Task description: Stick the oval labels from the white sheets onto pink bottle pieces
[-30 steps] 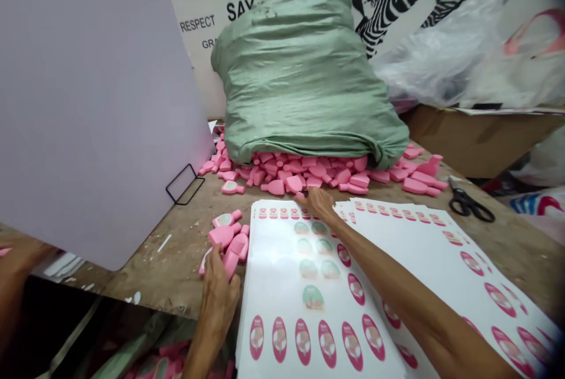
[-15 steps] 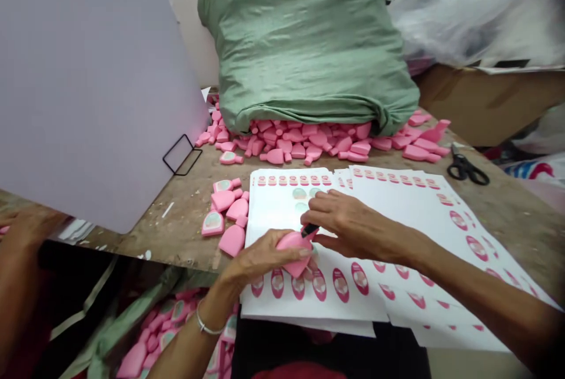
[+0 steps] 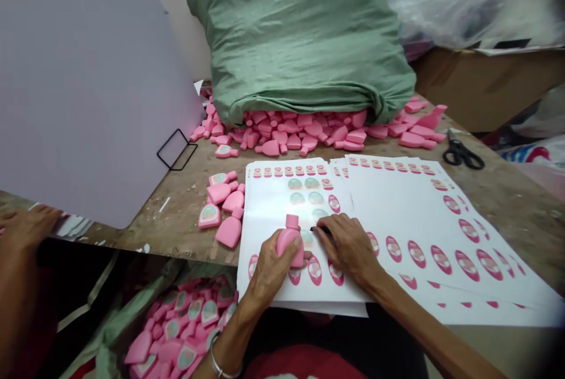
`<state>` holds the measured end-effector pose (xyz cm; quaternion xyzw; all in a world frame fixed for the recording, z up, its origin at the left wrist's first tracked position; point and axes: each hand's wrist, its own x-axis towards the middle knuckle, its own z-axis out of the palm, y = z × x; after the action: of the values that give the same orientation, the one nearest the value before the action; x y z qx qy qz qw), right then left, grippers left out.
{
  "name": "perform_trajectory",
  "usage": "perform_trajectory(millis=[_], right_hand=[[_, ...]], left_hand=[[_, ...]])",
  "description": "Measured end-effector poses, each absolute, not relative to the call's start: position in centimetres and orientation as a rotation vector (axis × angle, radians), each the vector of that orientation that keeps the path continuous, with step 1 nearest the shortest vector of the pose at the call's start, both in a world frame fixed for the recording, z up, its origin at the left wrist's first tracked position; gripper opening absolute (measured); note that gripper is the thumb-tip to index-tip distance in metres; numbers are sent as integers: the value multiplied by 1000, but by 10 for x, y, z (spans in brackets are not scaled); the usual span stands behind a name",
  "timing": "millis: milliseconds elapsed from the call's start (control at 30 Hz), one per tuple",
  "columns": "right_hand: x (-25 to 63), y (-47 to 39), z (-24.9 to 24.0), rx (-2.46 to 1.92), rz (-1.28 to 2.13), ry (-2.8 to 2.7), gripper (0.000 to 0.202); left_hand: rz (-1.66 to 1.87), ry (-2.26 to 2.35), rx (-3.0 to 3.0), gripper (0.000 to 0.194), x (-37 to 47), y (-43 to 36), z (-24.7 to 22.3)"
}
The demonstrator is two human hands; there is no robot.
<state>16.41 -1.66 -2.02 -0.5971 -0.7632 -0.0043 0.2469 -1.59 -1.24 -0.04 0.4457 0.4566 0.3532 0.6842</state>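
Observation:
My left hand [image 3: 268, 267] grips a small pink bottle [image 3: 289, 246], its cap end pointing away from me, over a sheet of stickers [image 3: 265, 232]. Just to the right, my right hand [image 3: 351, 246] is closed around a slim black tool [image 3: 314, 229]; its tip points left near the green stickers [image 3: 315, 198], and its kind is unclear. The sheet also carries pink oval stickers [image 3: 315, 271] along its near edge. Left of it lie several pink bottles [image 3: 229, 230], two of them with green stickers on.
More sticker sheets [image 3: 397, 202] spread to the right, with black scissors [image 3: 462, 152] beyond. A green sack [image 3: 300, 37] stands behind a heap of pink bottles [image 3: 286, 132]. Below left, a bag holds labelled bottles [image 3: 176, 332]. Another person's hand [image 3: 30, 226] is at far left.
The pink bottle has turned so its cap points away from me. My right hand with the black tool has moved off the bottle, down and right, to the sticker sheet.

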Motion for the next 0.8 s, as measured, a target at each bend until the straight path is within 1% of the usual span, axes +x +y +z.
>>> perform_trajectory(millis=[300,433,533,633,733,800], right_hand=[[166,-10,-20,-1603,149,-2042,15],[161,-8,-20,-1615,124,-2047,15],[160,-10,-20,-1558,110,-1985,15],[163,-15,-12,-1542,308,-1819,18],[166,-19,6,-1581,569,-1545,24],[163,-21,20,-1571,670,-1459,25]], left_hand=[[776,1018,999,43,-17,-10,-2],[772,989,982,43,-16,-9,0],[785,1002,949,46,-16,-9,3],[806,1035,907,51,-15,-10,8],[875,1038,829,53,-15,-13,11],[924,1011,742,56,-15,-14,12]])
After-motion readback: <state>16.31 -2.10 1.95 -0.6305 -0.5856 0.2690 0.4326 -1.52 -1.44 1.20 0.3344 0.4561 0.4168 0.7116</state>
